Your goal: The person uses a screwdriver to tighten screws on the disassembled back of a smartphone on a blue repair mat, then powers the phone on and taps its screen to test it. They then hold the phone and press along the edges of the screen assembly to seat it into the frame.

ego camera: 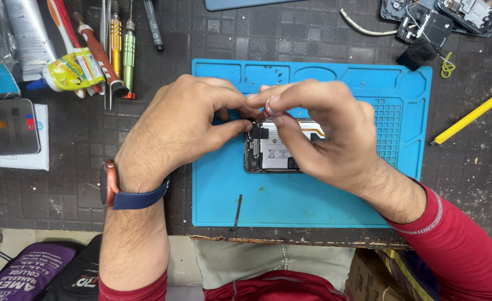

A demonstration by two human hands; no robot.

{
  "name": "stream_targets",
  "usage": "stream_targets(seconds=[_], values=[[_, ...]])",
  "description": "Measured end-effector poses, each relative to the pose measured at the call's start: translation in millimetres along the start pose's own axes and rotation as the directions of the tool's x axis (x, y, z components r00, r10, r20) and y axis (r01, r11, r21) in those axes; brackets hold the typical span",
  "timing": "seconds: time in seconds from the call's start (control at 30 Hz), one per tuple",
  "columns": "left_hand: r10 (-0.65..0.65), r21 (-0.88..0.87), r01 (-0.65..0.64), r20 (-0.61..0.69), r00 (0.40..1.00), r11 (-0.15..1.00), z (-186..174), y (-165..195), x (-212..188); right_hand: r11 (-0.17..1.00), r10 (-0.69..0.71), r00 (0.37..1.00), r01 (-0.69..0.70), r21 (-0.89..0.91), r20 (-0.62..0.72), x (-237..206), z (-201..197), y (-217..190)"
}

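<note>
An opened phone point(274, 153) with its back off lies on a blue repair mat point(313, 195), battery and circuit parts showing. My left hand point(182, 125) pinches at the phone's upper left corner, fingers closed on its edge. My right hand point(318, 131) comes in from the right and grips a small reddish tool point(264, 114) between thumb and fingers, its tip down on the phone's top end. Both hands cover much of the phone. A watch with a blue strap point(129, 192) is on my left wrist.
Screwdrivers point(122, 47), tubes and a glue bottle point(70, 69) lie at the back left. A boxed phone point(9, 131) sits left. Phone parts point(441, 19) are at the back right, a yellow stick point(471, 114) at right, a thin black spudger point(238, 209) on the mat.
</note>
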State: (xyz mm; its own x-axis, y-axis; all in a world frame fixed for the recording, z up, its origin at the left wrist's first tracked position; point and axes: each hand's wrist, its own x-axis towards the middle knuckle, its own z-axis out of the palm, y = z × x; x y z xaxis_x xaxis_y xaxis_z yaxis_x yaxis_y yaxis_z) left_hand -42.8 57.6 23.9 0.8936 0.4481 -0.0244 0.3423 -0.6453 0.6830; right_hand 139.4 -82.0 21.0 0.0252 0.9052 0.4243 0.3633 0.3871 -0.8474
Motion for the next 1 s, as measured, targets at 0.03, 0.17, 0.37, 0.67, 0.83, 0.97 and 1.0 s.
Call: stream_targets(seconds=[0.03, 0.17, 0.37, 0.67, 0.83, 0.97, 1.0], values=[[0.005, -0.015, -0.005, 0.001, 1.0, 1.0, -0.3, -0.1, -0.1, 0.996, -0.039, 0.999, 0.04, -0.083, 0.015, 0.0, -0.1, 0.2], [-0.004, -0.048, 0.005, 0.014, 1.0, 0.999, -0.7, 0.6, -0.1, 0.978, -0.089, 0.995, 0.094, -0.189, 0.034, -1.1, -0.3, 0.3], [0.008, -0.044, -0.008, -0.002, 1.0, 0.999, 1.0, 3.0, -0.1, 0.997, -0.005, 0.999, 0.007, 0.077, -0.033, -5.1, 6.3, 2.5], [0.069, 0.03, -0.067, -0.064, 0.996, 0.997, 4.1, 1.3, -0.2, 0.999, -0.025, 0.987, 0.031, 0.031, -0.156, -15.4, -3.1, -5.9], [0.022, 0.107, 0.0, -0.208, 0.978, 0.994, 5.7, -1.8, 0.7, 0.996, 0.02, 1.0, -0.019, 0.083, -0.012, -24.4, -2.1, -12.7], [0.017, 0.16, 0.025, -0.258, 0.966, 0.987, 10.0, -3.7, 3.0, 0.999, -0.025, 0.996, 0.023, 0.027, 0.08, -28.1, 3.8, -9.0], [0.012, 0.169, 0.033, -0.259, 0.966, 0.985, 10.9, -4.0, 3.5, 1.0, -0.017, 0.996, 0.016, 0.011, 0.091, -28.6, 4.0, -8.4]])
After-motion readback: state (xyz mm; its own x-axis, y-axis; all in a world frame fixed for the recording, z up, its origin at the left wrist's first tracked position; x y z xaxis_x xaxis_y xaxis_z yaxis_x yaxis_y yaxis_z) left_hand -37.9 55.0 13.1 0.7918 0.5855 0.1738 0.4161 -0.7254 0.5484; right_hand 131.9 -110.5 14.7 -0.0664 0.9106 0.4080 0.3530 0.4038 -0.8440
